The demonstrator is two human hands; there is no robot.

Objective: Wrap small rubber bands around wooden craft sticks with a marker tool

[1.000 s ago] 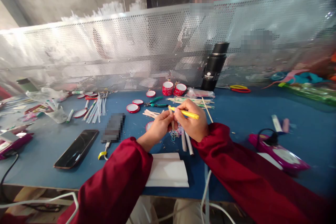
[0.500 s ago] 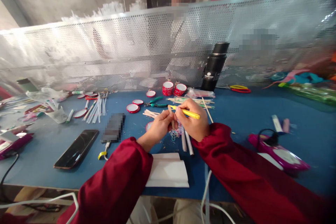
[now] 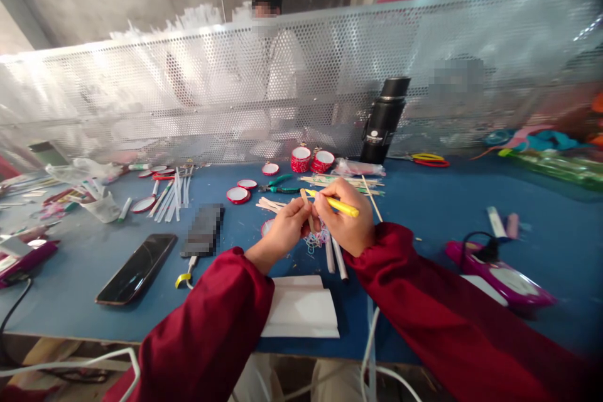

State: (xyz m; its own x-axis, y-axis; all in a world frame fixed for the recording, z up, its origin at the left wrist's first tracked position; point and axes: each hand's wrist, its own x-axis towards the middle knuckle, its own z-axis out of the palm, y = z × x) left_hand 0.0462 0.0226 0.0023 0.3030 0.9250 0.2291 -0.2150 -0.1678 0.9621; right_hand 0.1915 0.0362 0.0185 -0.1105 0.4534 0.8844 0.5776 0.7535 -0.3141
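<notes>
Two bare hands at work over a blue desk [image 3: 419, 207], with positions given relative to the folded white paper [image 3: 301, 311] near its front edge. Beyond the paper, the left hand [image 3: 288, 223] has its grip closed on a pale flat wooden stick [image 3: 304, 196], pinched between thumb and fingers with the upper end projecting. The right hand [image 3: 349, 217], beyond the paper and slightly to its right, has its grip closed around a yellow pen [image 3: 346, 206], its tip at the stick's upper end; whether the tip touches cannot be told. Beneath the hands, beyond the paper, lies a tangle of coloured string [image 3: 315, 240]; two pale tubes [image 3: 339, 259] lie just beyond the paper's right corner. Farther beyond the paper are green-handled pliers [image 3: 282, 189], red-rimmed white discs [image 3: 238, 195] and two red, white-topped drum-shaped stacks [image 3: 301, 160]. A black vacuum flask [image 3: 382, 122] stands well beyond the paper and to its right, before a perforated metal screen [image 3: 211, 88]. Left of the paper lie a smartphone [image 3: 136, 269] and, farther beyond, translucent sticks [image 3: 172, 198] and a white cup [image 3: 104, 207] containing pens. Right of the paper rests a magenta power strip [image 3: 522, 286].
</notes>
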